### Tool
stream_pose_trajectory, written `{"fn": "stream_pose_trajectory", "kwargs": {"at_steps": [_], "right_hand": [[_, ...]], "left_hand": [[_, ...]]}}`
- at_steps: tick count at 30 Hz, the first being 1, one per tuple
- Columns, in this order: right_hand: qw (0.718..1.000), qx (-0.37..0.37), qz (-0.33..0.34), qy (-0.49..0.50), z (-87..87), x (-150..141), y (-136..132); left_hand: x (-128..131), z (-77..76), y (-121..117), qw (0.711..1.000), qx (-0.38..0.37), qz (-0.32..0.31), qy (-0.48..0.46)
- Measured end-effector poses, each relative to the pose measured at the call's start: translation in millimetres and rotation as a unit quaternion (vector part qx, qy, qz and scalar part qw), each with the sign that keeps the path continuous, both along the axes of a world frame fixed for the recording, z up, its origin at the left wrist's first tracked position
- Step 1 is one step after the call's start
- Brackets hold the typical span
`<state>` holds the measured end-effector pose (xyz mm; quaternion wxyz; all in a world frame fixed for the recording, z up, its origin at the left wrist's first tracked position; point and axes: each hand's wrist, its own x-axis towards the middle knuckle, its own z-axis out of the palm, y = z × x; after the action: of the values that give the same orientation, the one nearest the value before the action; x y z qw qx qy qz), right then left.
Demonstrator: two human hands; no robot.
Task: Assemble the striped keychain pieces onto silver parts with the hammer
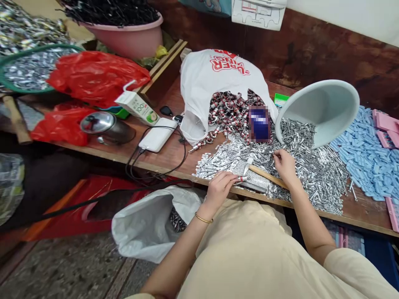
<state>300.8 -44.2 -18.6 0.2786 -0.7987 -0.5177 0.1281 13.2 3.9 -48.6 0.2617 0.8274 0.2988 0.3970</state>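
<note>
Between the fingertips of my left hand is a small red-and-silver metal piece, held at the table's front edge beside a grey metal block. Across this block lies a small hammer, its wooden handle passing under my right wrist. My right hand is closed in a pinch above a wide heap of small silver metal parts; whatever is between its fingertips is too small to make out. Behind the heap, many similar red-and-silver pieces spill from a white plastic bag.
A tilted pale bucket rests on the heap, with light-blue plastic pieces to its right. Leftward are a white power bank with cables, a drink carton and a metal cup. An open white sack stands below the table edge.
</note>
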Motion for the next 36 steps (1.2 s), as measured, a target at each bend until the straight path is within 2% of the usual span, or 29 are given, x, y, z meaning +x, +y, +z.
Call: {"fn": "stream_pose_trajectory", "kwargs": {"at_steps": [3, 5, 8, 11, 15, 19, 28, 32, 36], "right_hand": [[0.98, 0.02, 0.082, 0.179, 3.7, -25.4, -1.8], [0.959, 0.031, 0.155, 0.236, 5.1, -46.9, -1.5], [0.941, 0.071, 0.243, 0.226, 4.1, -77.0, 0.5], [0.94, 0.102, 0.283, 0.163, 1.1, -95.9, 1.1], [0.953, 0.11, 0.248, 0.132, -1.6, -106.2, -3.6], [0.955, 0.11, 0.18, 0.208, -3.3, -110.4, -8.9], [0.917, 0.117, 0.116, 0.364, -12.6, -112.8, -13.7], [0.926, 0.123, 0.132, 0.332, -8.1, -111.8, -19.0], [0.946, 0.133, 0.148, 0.257, -2.9, -111.3, -27.1]], "left_hand": [[-4.3, -1.5, -0.4, 1.0, -0.001, -0.013, 0.013], [-5.6, -2.4, -0.7, 1.0, 0.002, -0.016, 0.015], [-5.5, -3.8, -1.2, 1.0, 0.02, -0.011, 0.014], [-5.0, -5.2, -1.7, 0.999, 0.035, -0.005, 0.014], [-5.1, -7.1, -1.7, 0.999, 0.033, -0.002, 0.01], [-4.5, -8.5, -1.9, 1.0, 0.02, -0.003, 0.002], [-1.6, -8.3, -5.4, 1.0, 0.02, -0.005, -0.002], [0.5, -2.9, -7.0, 0.999, -0.022, -0.003, -0.027], [5.5, 13.2, -13.9, 0.99, -0.121, 0.024, -0.074]]}}
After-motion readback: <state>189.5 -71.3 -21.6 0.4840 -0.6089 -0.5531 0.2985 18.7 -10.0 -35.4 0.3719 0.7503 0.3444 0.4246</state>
